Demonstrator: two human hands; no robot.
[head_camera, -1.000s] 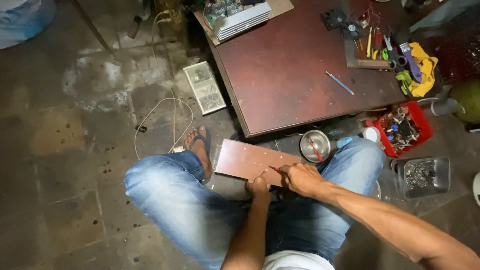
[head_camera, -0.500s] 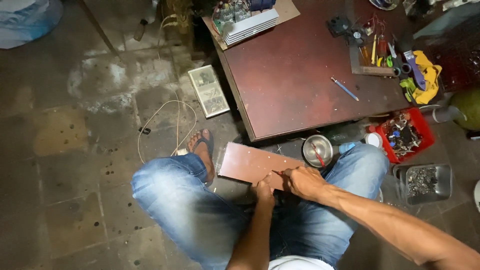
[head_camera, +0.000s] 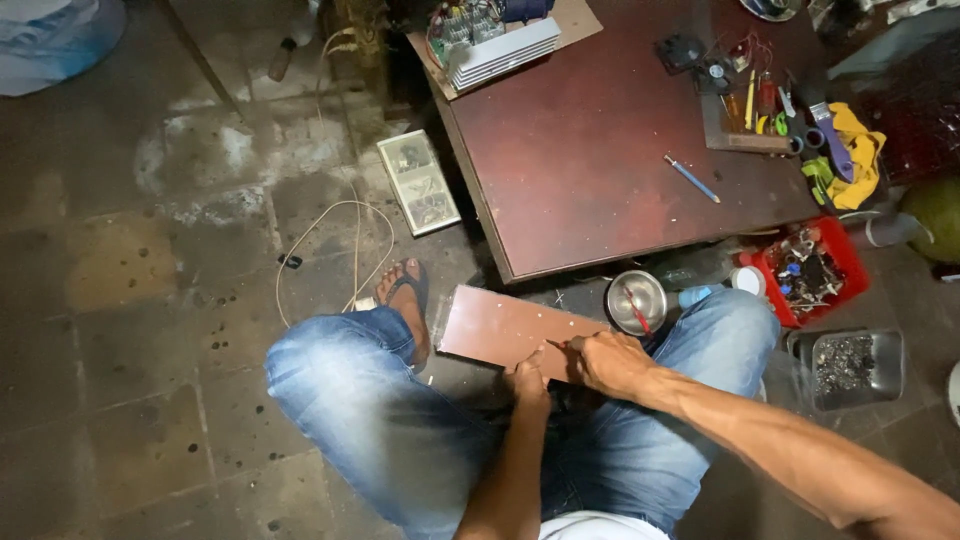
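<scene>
Pinching a thin tool, too small to identify, the right hand (head_camera: 612, 362) works its tip against the near edge of a reddish-brown board (head_camera: 510, 330) lying across the person's lap, while the left hand (head_camera: 528, 378) presses on that edge just beside it. It looks stiff, flat, light and smooth, best held along its long edges. Right of it, a steel bowl (head_camera: 636, 298) holds a red-handled tool, a red tray (head_camera: 812, 270) mixed small parts, and a grey tray (head_camera: 846, 366) dark screws or scraps.
</scene>
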